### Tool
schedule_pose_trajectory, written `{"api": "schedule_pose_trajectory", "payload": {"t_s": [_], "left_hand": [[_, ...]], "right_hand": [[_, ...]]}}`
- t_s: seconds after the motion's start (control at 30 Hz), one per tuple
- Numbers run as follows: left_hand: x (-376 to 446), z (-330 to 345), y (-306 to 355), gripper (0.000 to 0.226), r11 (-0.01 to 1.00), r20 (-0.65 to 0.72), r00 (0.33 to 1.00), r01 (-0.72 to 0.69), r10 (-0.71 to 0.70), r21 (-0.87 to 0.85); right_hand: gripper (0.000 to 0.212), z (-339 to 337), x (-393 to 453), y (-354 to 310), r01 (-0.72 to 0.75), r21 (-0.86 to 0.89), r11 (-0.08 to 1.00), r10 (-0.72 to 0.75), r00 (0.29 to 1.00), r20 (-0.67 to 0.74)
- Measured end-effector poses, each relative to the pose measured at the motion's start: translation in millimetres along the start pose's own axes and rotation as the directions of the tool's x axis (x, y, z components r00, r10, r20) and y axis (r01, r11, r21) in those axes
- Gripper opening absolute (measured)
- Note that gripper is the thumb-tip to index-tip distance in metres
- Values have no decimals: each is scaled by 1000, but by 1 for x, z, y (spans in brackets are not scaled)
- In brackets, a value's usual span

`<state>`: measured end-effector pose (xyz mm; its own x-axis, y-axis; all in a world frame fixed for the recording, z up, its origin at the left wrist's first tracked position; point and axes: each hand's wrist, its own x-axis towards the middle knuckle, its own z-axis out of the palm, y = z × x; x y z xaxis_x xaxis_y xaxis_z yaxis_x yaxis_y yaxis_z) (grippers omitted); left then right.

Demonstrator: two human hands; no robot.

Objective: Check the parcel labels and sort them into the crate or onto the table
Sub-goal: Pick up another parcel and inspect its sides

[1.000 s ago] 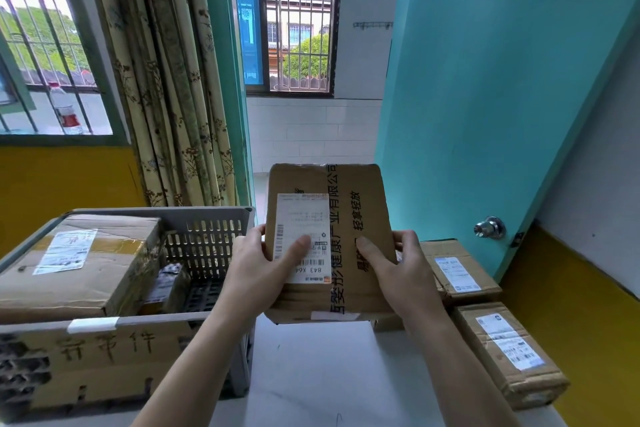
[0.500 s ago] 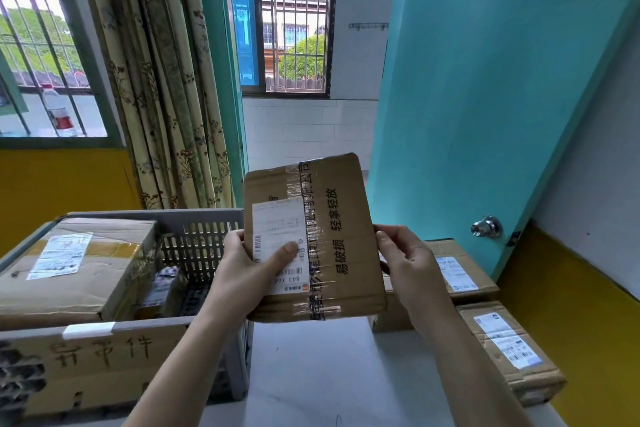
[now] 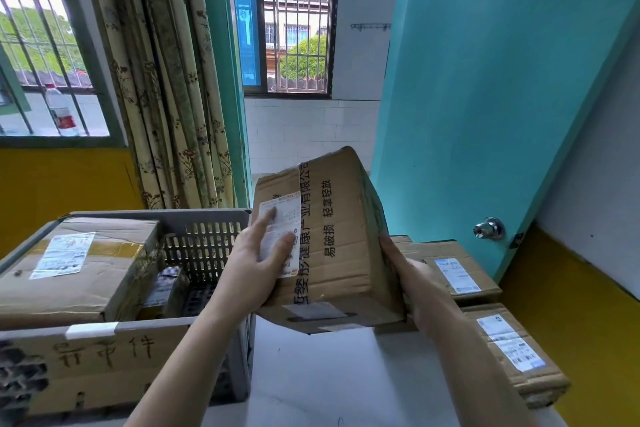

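Two hands carry the parcel [image 3: 329, 246] tilted above the worktop [image 3: 311, 378], beside the crate [image 3: 207, 218]. Left hand [image 3: 256, 267] lies spread flat on the label [image 3: 282, 236]; right hand [image 3: 412, 284] cups the side. Slippage is risked: nothing is clamped.

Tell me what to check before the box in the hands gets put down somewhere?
1. Box held on both sides: ok, left hand on the label side, right hand gripping the other edge.
2. Label facing up: ok.
3. Label readable: cannot tell, print too small.
4. Room in the crate: ok, open space beside the big parcel.
5. Free spot on the table: ok, bare patch below the box.
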<state>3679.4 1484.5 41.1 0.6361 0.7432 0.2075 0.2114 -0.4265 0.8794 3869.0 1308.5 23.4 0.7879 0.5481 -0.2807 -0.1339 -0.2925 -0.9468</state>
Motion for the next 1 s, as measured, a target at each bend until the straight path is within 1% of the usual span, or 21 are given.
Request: {"api": "schedule_pose_trajectory", "payload": {"t_s": [0.07, 0.1, 0.13, 0.17, 0.23, 0.27, 0.3, 0.33, 0.37, 0.43, 0.47, 0.5, 0.53, 0.6, 0.63, 0.7, 0.73, 0.83, 0.9, 0.93, 1.0], "left_hand": [[4, 1, 4, 57, 997, 7, 1000, 18, -18, 77], [4, 2, 6, 58, 995, 28, 999, 44, -47, 86], [3, 2, 7, 65, 995, 60, 995, 72, -77, 72], [1, 3, 10, 80, 994, 94, 991, 91, -96, 61], [-2, 4, 15, 119, 989, 127, 986, 96, -110, 112], [-2, 4, 19, 132, 984, 132, 984, 100, -119, 146], [-2, 4, 22, 137, 981, 137, 983, 102, -125, 167], [-3, 4, 25, 135, 981, 144, 982, 93, -118, 168], [-4, 4, 26, 126, 985, 153, 984, 70, -94, 156], [-6, 6, 27, 99, 996, 155, 987, 21, -35, 91], [-7, 6, 28, 87, 999, 149, 989, 15, -21, 42], [-8, 7, 28, 78, 1000, 152, 988, 26, -24, -11], [-8, 7, 29, 76, 997, 163, 986, 47, -36, -64], [-9, 7, 32, 87, 988, 193, 979, 89, -63, -128], [-9, 5, 32, 84, 984, 200, 977, 103, -73, -145], [-9, 4, 30, 66, 972, 232, 969, 127, -79, -199], [-8, 4, 27, 66, 964, 242, 968, 123, -65, -234], [-5, 3, 17, 69, 961, 239, 970, 99, -35, -259], [-4, 3, 14, 65, 957, 242, 970, 87, -18, -275], [-4, 2, 13, 63, 956, 241, 970, 92, -23, -280], [-2, 2, 11, 64, 945, 231, 972, 120, -49, -305]], "right_hand": [[93, -1, 0, 2, 37, 30, 999, -36, 999, -24], [93, -1, 1, 4, 59, 54, 997, -57, 998, -29], [94, -1, 2, 6, 72, 82, 994, -70, 997, -24], [96, -1, 1, 7, 73, 101, 992, -72, 997, -7], [99, 1, 0, 7, 77, 112, 991, -81, 996, 39], [98, 2, 0, 7, 91, 109, 990, -97, 994, 49], [99, 2, -1, 6, 107, 108, 988, -113, 992, 49], [102, 3, -1, 5, 123, 120, 985, -128, 991, 37], [107, 3, -2, 5, 138, 134, 981, -141, 990, 13], [109, 4, -5, 3, 185, 108, 977, -182, 983, -37], [102, 6, -7, 2, 209, 64, 976, -206, 977, -51], [89, 7, -9, 1, 230, 17, 973, -229, 971, -63], [75, 9, -12, -1, 251, -22, 968, -252, 965, -75], [53, 11, -15, -3, 307, -64, 950, -312, 945, -94], [43, 11, -17, -5, 341, -66, 938, -347, 933, -94], [28, 10, -18, -8, 378, -2, 926, -378, 925, -47], [30, 8, -18, -9, 376, 37, 926, -376, 927, -1], [50, 8, -18, -8, 370, 79, 925, -377, 920, 103], [65, 9, -19, -6, 361, 96, 928, -369, 926, 84], [68, 12, -20, -6, 357, 100, 929, -365, 928, 70], [66, 14, -19, -6, 354, 99, 930, -361, 931, 61]]}}
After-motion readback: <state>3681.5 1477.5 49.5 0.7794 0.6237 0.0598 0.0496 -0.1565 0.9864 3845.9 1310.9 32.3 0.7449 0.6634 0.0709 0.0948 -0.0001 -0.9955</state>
